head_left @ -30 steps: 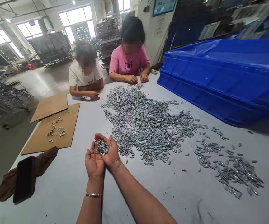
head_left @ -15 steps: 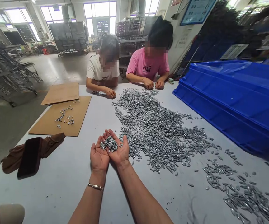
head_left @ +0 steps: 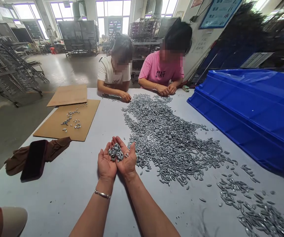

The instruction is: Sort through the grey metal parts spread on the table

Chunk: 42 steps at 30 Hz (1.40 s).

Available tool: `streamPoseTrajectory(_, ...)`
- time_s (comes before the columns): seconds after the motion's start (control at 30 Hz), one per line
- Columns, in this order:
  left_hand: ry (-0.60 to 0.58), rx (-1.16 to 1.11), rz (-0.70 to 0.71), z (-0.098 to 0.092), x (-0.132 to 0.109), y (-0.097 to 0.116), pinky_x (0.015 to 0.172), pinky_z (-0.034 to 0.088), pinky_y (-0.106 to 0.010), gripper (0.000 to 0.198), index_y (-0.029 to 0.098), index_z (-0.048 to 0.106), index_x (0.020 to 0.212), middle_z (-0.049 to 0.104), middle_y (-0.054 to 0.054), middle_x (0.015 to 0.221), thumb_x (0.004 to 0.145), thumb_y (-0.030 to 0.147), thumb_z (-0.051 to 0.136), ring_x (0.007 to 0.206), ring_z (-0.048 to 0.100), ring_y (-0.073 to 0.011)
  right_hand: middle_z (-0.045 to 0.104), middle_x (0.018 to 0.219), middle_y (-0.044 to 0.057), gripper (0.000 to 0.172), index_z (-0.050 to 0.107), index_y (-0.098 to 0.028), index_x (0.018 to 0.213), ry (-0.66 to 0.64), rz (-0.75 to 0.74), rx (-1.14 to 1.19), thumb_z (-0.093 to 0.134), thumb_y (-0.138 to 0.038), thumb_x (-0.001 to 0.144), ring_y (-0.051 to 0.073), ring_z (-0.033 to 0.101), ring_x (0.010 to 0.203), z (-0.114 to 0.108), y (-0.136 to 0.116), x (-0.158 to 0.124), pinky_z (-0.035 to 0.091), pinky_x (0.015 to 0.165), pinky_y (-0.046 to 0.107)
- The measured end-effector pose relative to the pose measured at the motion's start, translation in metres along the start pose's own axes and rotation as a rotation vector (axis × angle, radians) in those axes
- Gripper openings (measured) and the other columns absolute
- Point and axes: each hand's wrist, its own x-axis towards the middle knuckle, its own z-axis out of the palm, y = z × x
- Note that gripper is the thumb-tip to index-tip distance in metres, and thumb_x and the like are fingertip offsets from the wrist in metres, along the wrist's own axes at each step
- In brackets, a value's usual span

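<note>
— We had the left hand and the right hand together, palms up, above the white table, and between them sat a heap of silver pieces!

— And the fingers, could we read them?

— Bent softly upward into a cup, pieces lying loose on the palms! But some left fingers slipped behind the right hand, and we lost the underside of that heap.

— Right alongside sprawled the big pile, packed so densely that we couldn't separate its pieces!

— Lower right, a smaller scatter ran into the bottom edge, and the blue crates ran off our right.

— Lower left, we caught a rounded object, cropped, and couldn't name it. The phone covered part of a brown cloth.

— Opposite us, the co-worker in pink had both hands close together, and anything between those fingers was too small for us.
</note>
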Motion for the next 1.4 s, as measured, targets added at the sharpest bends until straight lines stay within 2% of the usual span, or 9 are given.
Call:
streamPoseTrajectory(0.27, -0.015, -0.039, -0.009, 0.001, 0.0, 0.0, 0.104, 0.045, -0.045, 0.039, 0.011, 0.066, 0.113, 0.067, -0.017, 0.122, 0.093, 0.036, 0.043, 0.118, 0.06, -0.026, 0.061, 0.133, 0.012, 0.069, 0.067, -0.016, 0.116, -0.001, 0.03, 0.007, 0.043, -0.072, 0.083, 0.021, 0.056, 0.125, -0.002, -0.007, 0.001, 0.041, 0.11, 0.038)
streamPoseTrajectory(0.6, -0.054, -0.067, -0.018, -0.005, 0.004, 0.0, 0.102, 0.047, -0.044, 0.04, 0.011, 0.064, 0.119, 0.063, -0.018, 0.127, 0.091, 0.035, 0.047, 0.12, 0.06, -0.0264, 0.061, 0.134, 0.011, 0.07, 0.067, -0.017, 0.116, -0.013, 0.03, -0.005, 0.041, -0.074, 0.083, 0.021, 0.055, 0.126, -0.006, -0.007, 0.004, 0.041, 0.109, 0.039)
streamPoseTrajectory(1.0, -0.059, -0.082, -0.02, -0.002, 0.003, 0.001, 0.102, 0.046, -0.045, 0.039, 0.011, 0.065, 0.115, 0.066, -0.017, 0.122, 0.092, 0.036, 0.044, 0.118, 0.061, -0.0261, 0.063, 0.131, 0.011, 0.067, 0.068, -0.017, 0.113, 0.021, 0.044, 0.033, 0.043, -0.072, 0.083, 0.021, 0.057, 0.124, -0.005, -0.009, 0.004, 0.043, 0.108, 0.039)
streamPoseTrajectory(1.27, -0.055, -0.041, -0.022, -0.004, 0.003, 0.0, 0.102, 0.046, -0.045, 0.042, 0.011, 0.065, 0.116, 0.064, -0.018, 0.126, 0.091, 0.038, 0.046, 0.12, 0.059, -0.0269, 0.063, 0.131, 0.012, 0.067, 0.069, -0.016, 0.112, 0.031, -0.013, -0.039, 0.044, -0.071, 0.084, 0.021, 0.056, 0.125, 0.002, -0.006, -0.001, 0.038, 0.112, 0.037)
streamPoseTrajectory(1.4, -0.052, -0.027, -0.021, -0.005, 0.001, -0.003, 0.102, 0.046, -0.043, 0.042, 0.01, 0.067, 0.113, 0.065, -0.018, 0.124, 0.091, 0.039, 0.047, 0.118, 0.06, -0.0267, 0.06, 0.135, 0.008, 0.065, 0.067, -0.019, 0.117, 0.012, -0.07, -0.127, 0.042, -0.07, 0.085, 0.02, 0.054, 0.126, 0.004, 0.001, -0.006, 0.034, 0.114, 0.037)
